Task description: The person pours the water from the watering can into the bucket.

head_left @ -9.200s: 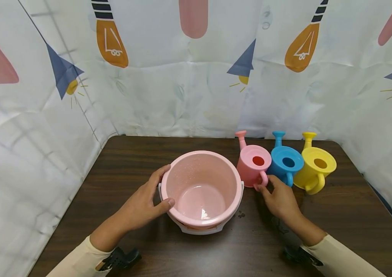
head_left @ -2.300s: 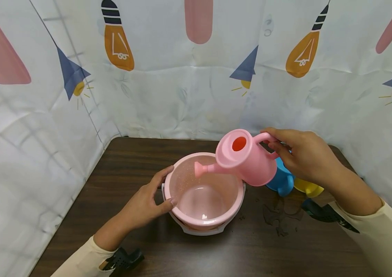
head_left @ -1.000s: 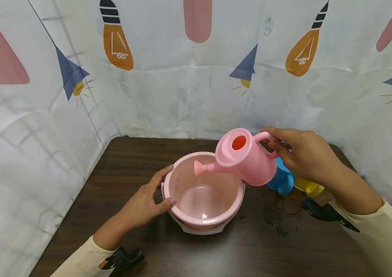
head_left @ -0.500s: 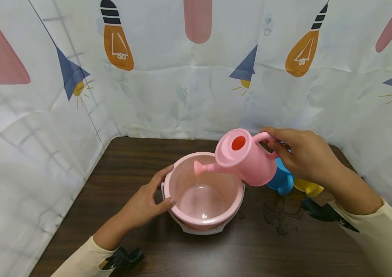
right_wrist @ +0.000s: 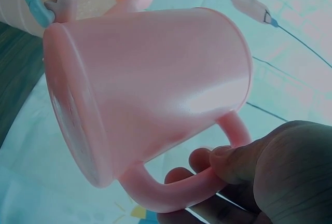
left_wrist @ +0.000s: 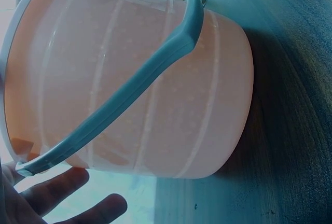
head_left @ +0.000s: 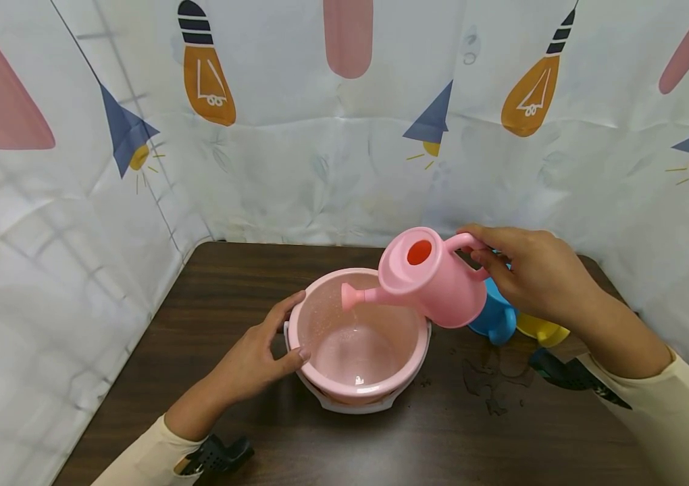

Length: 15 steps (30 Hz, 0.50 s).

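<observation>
A pink bucket [head_left: 356, 391] stands upright on the table with a little water in it. My left hand [head_left: 259, 354] rests against its left rim, thumb and fingers spread along the edge; in the left wrist view two fingers [left_wrist: 101, 211] extend straight, off the bucket wall. My right hand [head_left: 539, 270] grips the handle of a pink watering can [head_left: 436, 283], raised and tilted left so its spout head [head_left: 350, 297] hangs over the bucket. A thin trickle falls from the spout. In the right wrist view, thumb and fingers wrap the can's handle [right_wrist: 176, 195].
Partly hidden behind the right hand and pink can, a blue watering can [head_left: 496, 317] and a yellow one [head_left: 542, 329] stand on the dark wooden table [head_left: 229, 283]. Spilled water [head_left: 493, 381] lies right of the bucket. Printed cloth [head_left: 296, 175] hangs behind.
The pink watering can has risen from beside the blue one and tilted over the bucket in my right hand. A trickle now shows below the spout. The left hand has stayed at the rim.
</observation>
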### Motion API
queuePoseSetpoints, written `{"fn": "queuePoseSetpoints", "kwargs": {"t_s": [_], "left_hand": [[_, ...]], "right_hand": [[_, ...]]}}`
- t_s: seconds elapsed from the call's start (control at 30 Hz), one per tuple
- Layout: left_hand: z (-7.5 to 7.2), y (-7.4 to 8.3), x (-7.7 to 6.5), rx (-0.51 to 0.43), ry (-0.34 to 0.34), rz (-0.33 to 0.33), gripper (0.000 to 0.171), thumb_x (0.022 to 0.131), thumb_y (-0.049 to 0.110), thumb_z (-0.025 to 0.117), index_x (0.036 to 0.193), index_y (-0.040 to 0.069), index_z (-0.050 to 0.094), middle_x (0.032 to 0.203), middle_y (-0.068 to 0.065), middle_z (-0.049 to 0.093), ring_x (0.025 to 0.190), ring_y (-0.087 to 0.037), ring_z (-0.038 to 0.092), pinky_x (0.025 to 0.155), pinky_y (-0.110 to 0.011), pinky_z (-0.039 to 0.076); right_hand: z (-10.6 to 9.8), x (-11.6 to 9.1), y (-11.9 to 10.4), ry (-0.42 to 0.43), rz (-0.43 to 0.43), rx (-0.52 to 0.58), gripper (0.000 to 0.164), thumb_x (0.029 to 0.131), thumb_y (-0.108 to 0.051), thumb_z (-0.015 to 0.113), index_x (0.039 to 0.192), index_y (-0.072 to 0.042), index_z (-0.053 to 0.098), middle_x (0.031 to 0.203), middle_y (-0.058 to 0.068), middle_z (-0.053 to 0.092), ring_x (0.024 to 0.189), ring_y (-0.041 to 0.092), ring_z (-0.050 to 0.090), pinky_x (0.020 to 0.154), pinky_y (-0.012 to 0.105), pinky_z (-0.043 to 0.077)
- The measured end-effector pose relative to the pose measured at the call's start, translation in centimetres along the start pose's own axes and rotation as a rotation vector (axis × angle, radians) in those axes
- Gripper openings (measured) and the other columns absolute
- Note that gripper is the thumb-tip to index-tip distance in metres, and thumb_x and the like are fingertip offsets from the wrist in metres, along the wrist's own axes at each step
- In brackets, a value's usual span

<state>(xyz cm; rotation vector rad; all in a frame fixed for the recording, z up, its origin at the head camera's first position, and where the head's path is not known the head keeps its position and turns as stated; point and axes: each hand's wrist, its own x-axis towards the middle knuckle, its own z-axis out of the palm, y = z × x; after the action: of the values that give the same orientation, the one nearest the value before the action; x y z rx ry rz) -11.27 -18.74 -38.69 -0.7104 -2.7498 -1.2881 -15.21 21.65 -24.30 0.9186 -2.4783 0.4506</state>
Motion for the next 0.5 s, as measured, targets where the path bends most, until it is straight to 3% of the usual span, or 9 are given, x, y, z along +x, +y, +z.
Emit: {"fn": "queuePoseSetpoints", "kwargs": {"t_s": [0.5], "left_hand": [[-0.04, 0.07, 0.01, -0.002, -0.002, 0.005, 0.084, 0.092, 0.041, 0.071, 0.161, 0.035, 0.024, 0.139, -0.003, 0.059, 0.123, -0.025, 0.058, 0.092, -0.055, 0.047]], "right_hand": [[-0.08, 0.04, -0.09, -0.003, 0.009, 0.0, 0.037, 0.091, -0.004, 0.075, 0.124, -0.017, 0.072, 0.085, -0.006, 0.066, 0.068, 0.01, 0.056, 0.058, 0.038, 0.048]]}}
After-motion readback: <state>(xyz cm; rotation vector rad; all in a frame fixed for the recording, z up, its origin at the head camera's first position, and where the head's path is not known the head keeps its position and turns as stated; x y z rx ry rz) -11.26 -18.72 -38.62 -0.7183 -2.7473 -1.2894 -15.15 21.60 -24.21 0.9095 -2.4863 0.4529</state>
